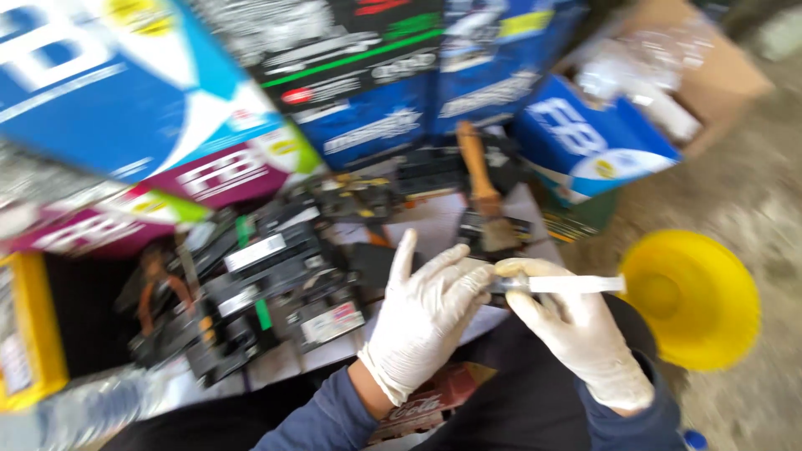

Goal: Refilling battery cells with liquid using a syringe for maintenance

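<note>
Nearest, at six o'clock, dark blue sleeves (322, 418) and a dark lap, with a red printed packet (434, 401) wedged between the two forearms. Just above, both hands in white gloves: left hand (426, 313) with fingers (404, 255) partly spread, forefinger raised towards twelve o'clock, the other fingertips meeting the end of a thin white tube (568, 284). Right hand (576, 330) at five o'clock, thumb and forefinger pinching that tube near its left end; rest of the fingers curled under. Tube lying level, pointing to three o'clock, its far tip touching or overlapping the rim of a yellow funnel (693, 301); which of the two cannot be told through the blur. Funnel at three o'clock, mouth turned up, over grey concrete floor (752, 192). Beyond the hands, towards eleven o'clock, a heap of black flat parts (267, 284) with white and green labels, some pale sheets (434, 221) among them. At nine o'clock a yellow-edged case (33, 334). At twelve o'clock a brush with a wooden handle (478, 179), handle pointing away, bristles nearest the hands. Farther off, from ten to one o'clock, stacked cartons: blue and white (109, 92), magenta (225, 171), black and dark blue (368, 92). At two o'clock a smaller blue and white box (597, 142), and behind it an open brown carton (718, 67) holding clear plastic wrap.
</note>
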